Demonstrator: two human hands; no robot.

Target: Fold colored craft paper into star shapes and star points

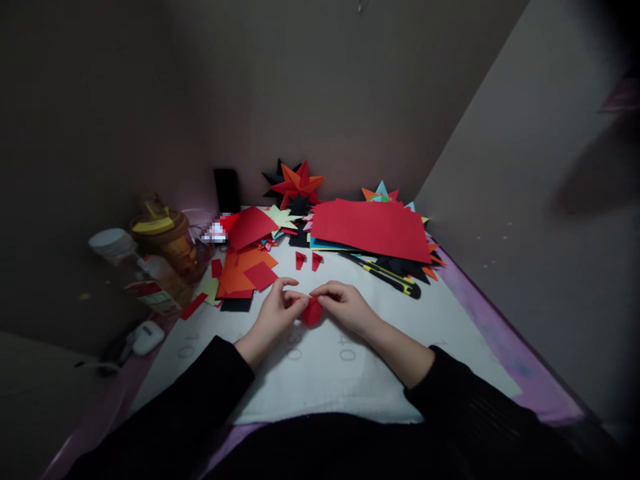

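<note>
Between my two hands is a small piece of red paper (313, 313), held just above the white sheet on the table. My left hand (281, 308) pinches its left edge between thumb and fingers. From the other side my right hand (346, 305) grips its upper right edge, fingertips close to those of the left. The paper's exact folds are too small to make out. Just beyond my fingers lie two small folded red paper pieces (301, 261), side by side. A red paper square (261, 275) rests on orange sheets (233, 272) left of them.
A black-and-yellow utility knife (390, 277) lies to the right, below a stack of large red sheets (373, 228). Folded paper stars (299, 183) stand along the wall. Bottles (150, 277), a lidded cup (163, 233) and a white case (148, 337) sit at left.
</note>
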